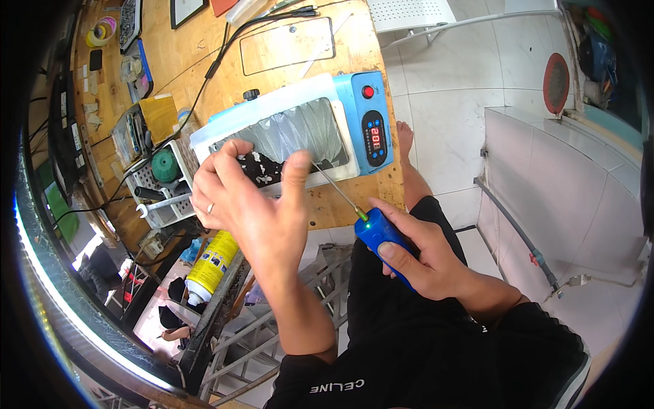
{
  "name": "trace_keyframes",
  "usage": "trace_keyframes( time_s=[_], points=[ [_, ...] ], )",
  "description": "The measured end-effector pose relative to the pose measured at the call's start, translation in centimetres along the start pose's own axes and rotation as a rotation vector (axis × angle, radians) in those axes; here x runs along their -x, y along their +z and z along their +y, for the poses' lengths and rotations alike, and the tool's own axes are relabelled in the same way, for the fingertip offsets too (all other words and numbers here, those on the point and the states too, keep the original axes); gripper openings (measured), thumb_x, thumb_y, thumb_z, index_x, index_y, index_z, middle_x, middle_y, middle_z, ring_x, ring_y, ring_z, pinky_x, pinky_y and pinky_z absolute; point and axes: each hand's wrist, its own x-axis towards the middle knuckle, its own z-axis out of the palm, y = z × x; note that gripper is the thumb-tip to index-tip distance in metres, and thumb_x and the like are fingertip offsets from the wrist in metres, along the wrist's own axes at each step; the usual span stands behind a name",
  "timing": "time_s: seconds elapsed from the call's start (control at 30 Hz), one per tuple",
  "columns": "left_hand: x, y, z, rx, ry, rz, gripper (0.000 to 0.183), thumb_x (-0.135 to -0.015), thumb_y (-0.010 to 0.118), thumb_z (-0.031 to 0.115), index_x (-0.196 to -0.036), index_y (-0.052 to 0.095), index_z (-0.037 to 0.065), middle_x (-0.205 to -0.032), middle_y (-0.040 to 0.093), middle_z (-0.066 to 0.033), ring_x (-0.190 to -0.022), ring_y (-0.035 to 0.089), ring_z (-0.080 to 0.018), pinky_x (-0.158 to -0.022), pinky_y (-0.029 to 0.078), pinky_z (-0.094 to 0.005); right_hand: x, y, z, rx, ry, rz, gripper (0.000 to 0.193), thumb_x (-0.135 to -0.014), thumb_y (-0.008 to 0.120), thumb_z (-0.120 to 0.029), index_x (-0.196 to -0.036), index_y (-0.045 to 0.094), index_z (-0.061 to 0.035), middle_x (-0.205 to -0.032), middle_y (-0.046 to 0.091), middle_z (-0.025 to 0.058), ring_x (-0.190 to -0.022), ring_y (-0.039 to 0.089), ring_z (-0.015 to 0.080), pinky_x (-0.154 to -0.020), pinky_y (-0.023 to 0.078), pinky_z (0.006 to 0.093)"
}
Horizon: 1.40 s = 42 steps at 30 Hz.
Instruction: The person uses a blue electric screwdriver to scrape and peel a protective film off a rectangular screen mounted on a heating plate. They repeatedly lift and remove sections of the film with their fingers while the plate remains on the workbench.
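A blue hot-plate machine point(346, 84) with a red lit display sits on the wooden bench. On its pale bed lies a dark flat panel, partly covered by shiny grey film point(289, 129); black and white ragged residue point(260, 169) shows near its front left edge. My left hand point(248, 194) reaches over that front edge, thumb and fingers apart, fingertips at the panel; whether they press on it I cannot tell. My right hand point(429, 255) is closed round a blue handheld power tool point(381, 235) with a green light. The tool's thin metal shaft point(335, 185) points at the panel's front edge, its tip near my left thumb.
A white basket point(163, 217) with a green round item and a wrench point(160, 203) stands left of the machine. Below it is a yellow spray can point(212, 266). Black cables point(214, 65) cross the bench point(225, 41). White tiled floor point(449, 68) lies to the right.
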Motion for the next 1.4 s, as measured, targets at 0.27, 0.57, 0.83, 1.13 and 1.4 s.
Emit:
trace_keyframes(
  time_s=[0.27,0.57,0.83,1.13,1.4],
  points=[
    [0.1,-0.2,-0.8,0.105,0.014,-0.011,0.066,-0.088,0.078,0.058,-0.127,0.058,0.009,-0.122,0.049,-0.015,-0.127,0.041,-0.0384,-0.113,0.023,-0.0567,0.1,-0.2,-0.1,-0.031,-0.018,0.027,0.062,-0.11,0.061,-0.023,-0.16,0.038,0.0033,-0.094,0.066,0.0095,-0.071,0.063,0.0101,-0.069,0.055,0.027],
    [0.0,0.7,0.6,-0.06,0.013,0.043,0.066,-0.088,0.078,0.057,-0.128,0.058,0.009,-0.122,0.049,-0.0156,-0.126,0.041,-0.0396,-0.114,0.022,-0.0591,0.3,-0.1,0.1,-0.027,-0.01,0.051,0.061,-0.11,0.061,-0.022,-0.16,0.039,0.0035,-0.095,0.066,0.01,-0.071,0.062,0.0106,-0.069,0.055,0.0269],
    [-0.2,-0.4,-0.2,0.015,0.028,-0.016,0.078,-0.082,0.08,0.066,-0.127,0.056,0.007,-0.122,0.047,-0.0159,-0.127,0.04,-0.0399,-0.116,0.02,-0.0626,0.3,-0.1,0.1,-0.028,-0.031,0.049,0.06,-0.11,0.061,-0.022,-0.16,0.039,0.0034,-0.096,0.066,0.0103,-0.072,0.062,0.0099,-0.069,0.054,0.0263],
    [0.1,0.1,0.5,-0.04,0.009,-0.002,0.072,-0.086,0.078,0.062,-0.128,0.057,0.008,-0.125,0.048,-0.0174,-0.128,0.041,-0.04,-0.117,0.019,-0.0614,0.4,-0.2,0.2,-0.044,-0.022,0.077,0.061,-0.11,0.061,-0.024,-0.16,0.039,0.0028,-0.096,0.066,0.0096,-0.073,0.062,0.0096,-0.069,0.055,0.026],
    [-0.4,-0.8,-0.2,0.022,0.03,-0.051,0.061,-0.09,0.077,0.053,-0.128,0.058,0.009,-0.123,0.049,-0.0158,-0.126,0.042,-0.0383,-0.115,0.022,-0.0589,0.5,-0.2,0.2,-0.005,-0.017,0.022,0.062,-0.11,0.062,-0.024,-0.16,0.039,0.0028,-0.099,0.066,0.0105,-0.073,0.062,0.01,-0.069,0.055,0.0263]
  ],
)
